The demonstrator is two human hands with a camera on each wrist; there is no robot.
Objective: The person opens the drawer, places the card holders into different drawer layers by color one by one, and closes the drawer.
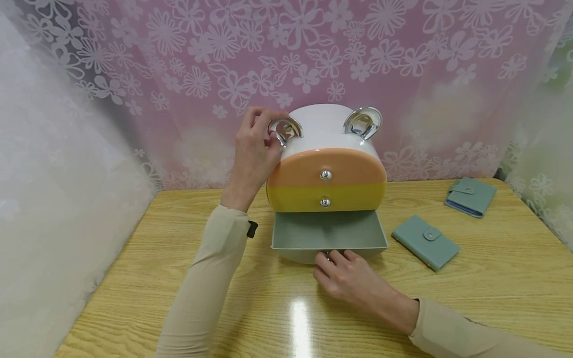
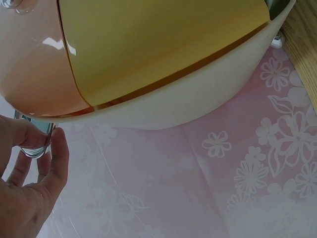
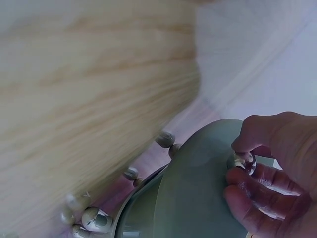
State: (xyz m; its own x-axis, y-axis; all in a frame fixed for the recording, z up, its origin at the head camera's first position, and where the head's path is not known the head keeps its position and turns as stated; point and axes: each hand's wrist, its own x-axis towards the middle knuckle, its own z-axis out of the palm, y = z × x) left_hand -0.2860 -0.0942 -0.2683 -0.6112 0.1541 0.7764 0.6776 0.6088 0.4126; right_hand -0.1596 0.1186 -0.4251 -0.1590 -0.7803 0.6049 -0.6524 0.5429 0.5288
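A rounded white drawer cabinet [image 1: 320,117] with two shiny silver ears stands on the table, its orange drawer [image 1: 295,171] and yellow drawer [image 1: 291,198] closed. Below them the grey-green bottom drawer [image 1: 286,254] is pulled out, and its inside looks bare. My left hand [image 1: 255,149] grips the left silver ear [image 1: 291,128], thumb on one side and fingers on the other. In the right wrist view, my right hand [image 3: 277,173] pinches the round silver knob [image 3: 246,163] on the bottom drawer's front.
To the right of the cabinet lie two green snap wallets, a nearer wallet [image 1: 418,243] and a farther wallet [image 1: 476,196] by the table's back right corner. A pink flowered curtain [image 1: 206,99] hangs close behind the cabinet. Small silver ball feet [image 3: 96,219] show under it.
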